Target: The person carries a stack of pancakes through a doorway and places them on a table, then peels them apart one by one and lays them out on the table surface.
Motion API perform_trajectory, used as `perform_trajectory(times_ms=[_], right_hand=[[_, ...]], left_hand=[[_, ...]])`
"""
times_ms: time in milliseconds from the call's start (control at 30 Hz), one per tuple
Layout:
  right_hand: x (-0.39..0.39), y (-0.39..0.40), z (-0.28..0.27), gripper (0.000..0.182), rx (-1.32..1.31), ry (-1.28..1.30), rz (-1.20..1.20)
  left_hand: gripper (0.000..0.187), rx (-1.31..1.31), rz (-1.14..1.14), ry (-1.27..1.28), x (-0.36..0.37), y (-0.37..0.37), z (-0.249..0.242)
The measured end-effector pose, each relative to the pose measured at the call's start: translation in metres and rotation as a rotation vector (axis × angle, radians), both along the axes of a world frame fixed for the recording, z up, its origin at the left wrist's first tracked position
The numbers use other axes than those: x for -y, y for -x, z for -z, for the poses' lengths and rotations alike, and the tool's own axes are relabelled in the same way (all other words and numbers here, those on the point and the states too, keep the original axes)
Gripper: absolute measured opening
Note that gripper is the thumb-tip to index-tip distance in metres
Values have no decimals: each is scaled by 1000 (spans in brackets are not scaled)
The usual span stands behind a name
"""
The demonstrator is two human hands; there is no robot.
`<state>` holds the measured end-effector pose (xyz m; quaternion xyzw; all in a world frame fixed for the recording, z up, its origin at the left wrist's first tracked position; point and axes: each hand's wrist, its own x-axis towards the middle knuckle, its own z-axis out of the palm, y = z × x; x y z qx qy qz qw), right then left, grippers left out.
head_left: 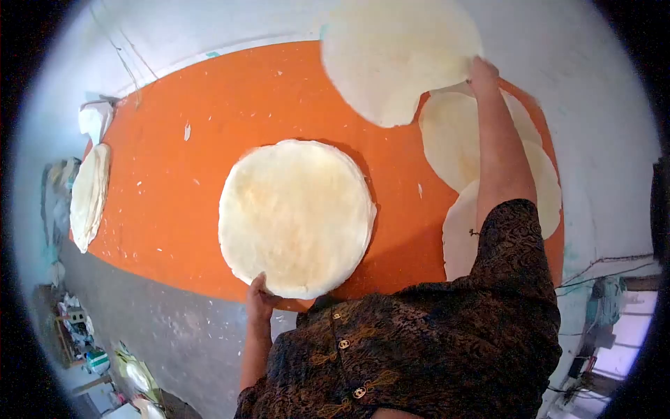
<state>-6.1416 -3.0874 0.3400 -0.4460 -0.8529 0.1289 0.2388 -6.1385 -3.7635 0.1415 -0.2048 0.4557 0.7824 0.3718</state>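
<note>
The right hand (484, 75) is closed on the edge of a large, thin round sheet (398, 59), held out past the table's far edge, while the left hand (262, 299) touches the near rim of a thick round stack (296, 216), its fingers too hidden to tell how tightly they are closed. The stack sits mid-table on the orange table (174, 195), with loose overlapping rounds (450, 136) to its right and folded sheets (91, 195) at the left end. Pale walls (600, 133) and a grey floor (174, 335) surround it.
</note>
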Motion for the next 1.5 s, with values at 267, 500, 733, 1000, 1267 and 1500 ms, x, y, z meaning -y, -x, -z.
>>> perform_trajectory(times_ms=[267, 500, 733, 1000, 1267, 1500], right_hand=[[36, -49, 138, 47, -96, -52, 325], [251, -59, 145, 29, -117, 146, -637], [398, -64, 155, 36, 160, 76, -727], [517, -10, 129, 39, 468, 165, -556], [630, 40, 75, 58, 218, 468, -1029], [606, 45, 97, 25, 122, 780, -868]], left_hand=[[43, -102, 25, 33, -1, -2, -4], [57, -26, 28, -287, 2, 8, -8], [49, -55, -49, -97, -6, 29, -29], [41, -196, 42, -83, 76, 121, -44], [47, -57, 96, -398, 116, 138, -69], [48, -143, 181, -313, 114, 138, -70]])
